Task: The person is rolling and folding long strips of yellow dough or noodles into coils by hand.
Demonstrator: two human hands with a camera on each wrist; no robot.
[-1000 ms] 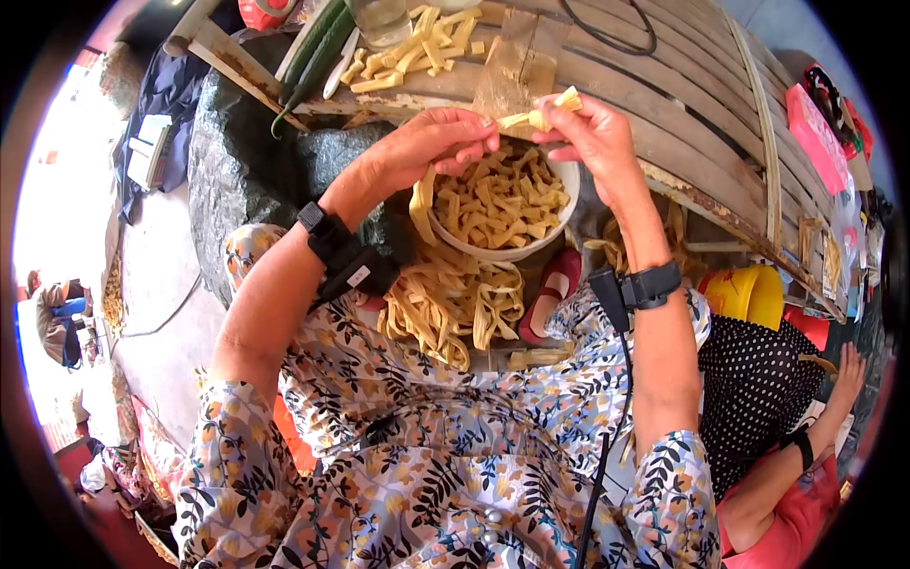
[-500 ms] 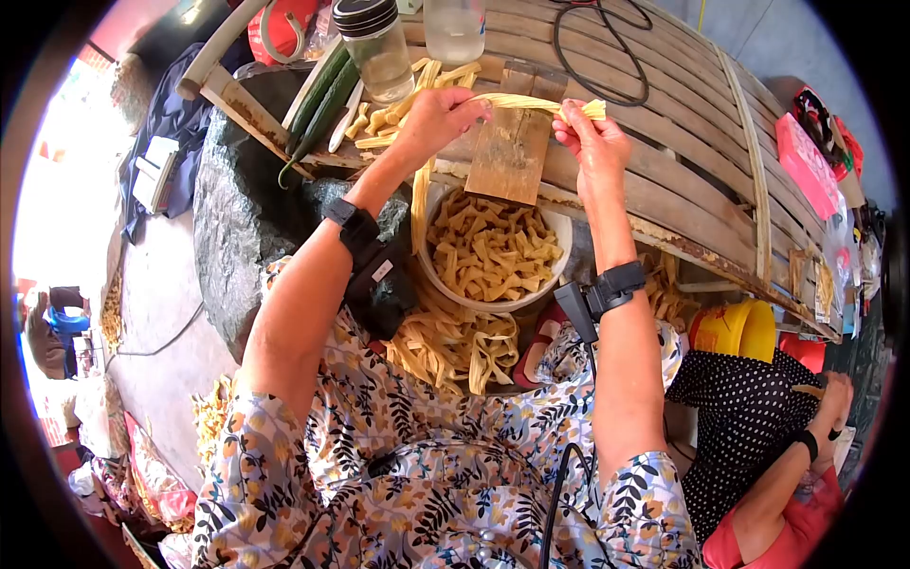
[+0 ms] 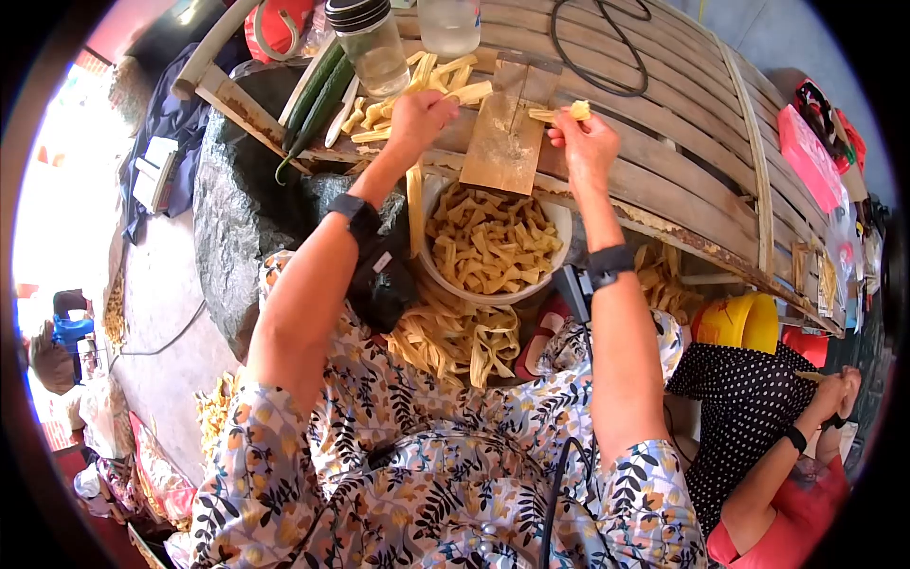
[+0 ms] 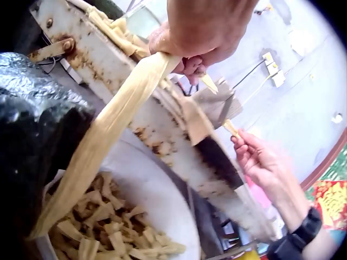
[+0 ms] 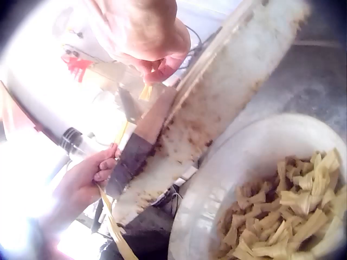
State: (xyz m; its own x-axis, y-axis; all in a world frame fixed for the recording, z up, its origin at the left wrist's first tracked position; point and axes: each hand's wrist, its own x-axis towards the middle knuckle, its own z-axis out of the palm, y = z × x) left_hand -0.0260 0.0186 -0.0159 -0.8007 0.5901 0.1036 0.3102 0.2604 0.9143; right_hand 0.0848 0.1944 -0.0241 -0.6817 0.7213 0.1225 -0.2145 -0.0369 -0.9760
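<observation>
My left hand [image 3: 422,123] pinches a long pale-yellow strip [image 3: 471,92], whose end points toward the wooden board [image 3: 502,156]; in the left wrist view the strip [image 4: 111,122] trails down past the bowl's rim. Right of the board, my right hand [image 3: 590,152] holds a short piece [image 3: 579,111] between thumb and fingers. A thin upright blade [image 5: 128,105] stands on the board, between the two hands. Below them, a white bowl [image 3: 566,228] contains many short knotted-looking pieces [image 3: 493,242].
Cucumbers [image 3: 327,100], a lidded jar [image 3: 372,57] and a pile of yellow pieces [image 3: 445,71] lie at left on the slatted bench [image 3: 682,133]. A black cable [image 3: 621,90] curls behind. Loose strips [image 3: 445,337] hang below the bowl. Another person's arm [image 3: 782,455] is at right.
The stretch of strip that joined both hands is now separated: a short piece is in my right hand, the long remainder in my left. Both hands rose from above the bowl to the board.
</observation>
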